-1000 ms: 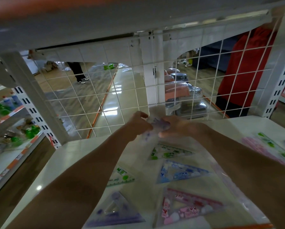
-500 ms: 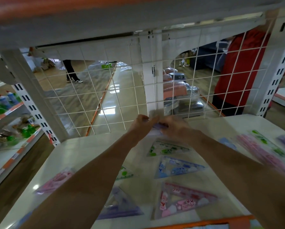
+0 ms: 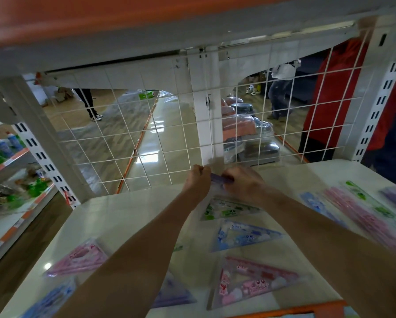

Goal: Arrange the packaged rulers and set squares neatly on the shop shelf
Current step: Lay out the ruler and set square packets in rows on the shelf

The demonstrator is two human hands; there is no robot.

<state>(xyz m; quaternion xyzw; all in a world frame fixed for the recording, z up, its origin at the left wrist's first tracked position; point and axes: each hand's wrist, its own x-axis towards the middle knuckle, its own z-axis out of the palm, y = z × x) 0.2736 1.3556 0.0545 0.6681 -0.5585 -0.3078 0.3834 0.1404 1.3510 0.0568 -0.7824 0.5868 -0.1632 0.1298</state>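
My left hand [image 3: 197,180] and my right hand [image 3: 243,182] both pinch a purple packaged set square [image 3: 219,179] at the back of the white shelf [image 3: 123,216], close to the wire mesh. In front of it lie a green packaged set square [image 3: 229,208], a blue one [image 3: 245,236] and a pink one [image 3: 254,283] in a column. A pink pack [image 3: 80,260], a blue pack [image 3: 50,299] and a purple pack [image 3: 174,294] lie to the left, partly hidden by my left forearm. Packaged rulers [image 3: 362,212] lie at the right.
A white wire mesh panel [image 3: 146,138] backs the shelf, with a white post [image 3: 204,106] in the middle. An upper shelf [image 3: 146,26] hangs close overhead. A person in red [image 3: 334,95] stands behind the mesh. Bottles [image 3: 8,143] fill shelves at the left.
Both hands have carried the purple pack farther back toward the mesh. The view has tipped down, bringing the pink and blue packs at the left into sight.
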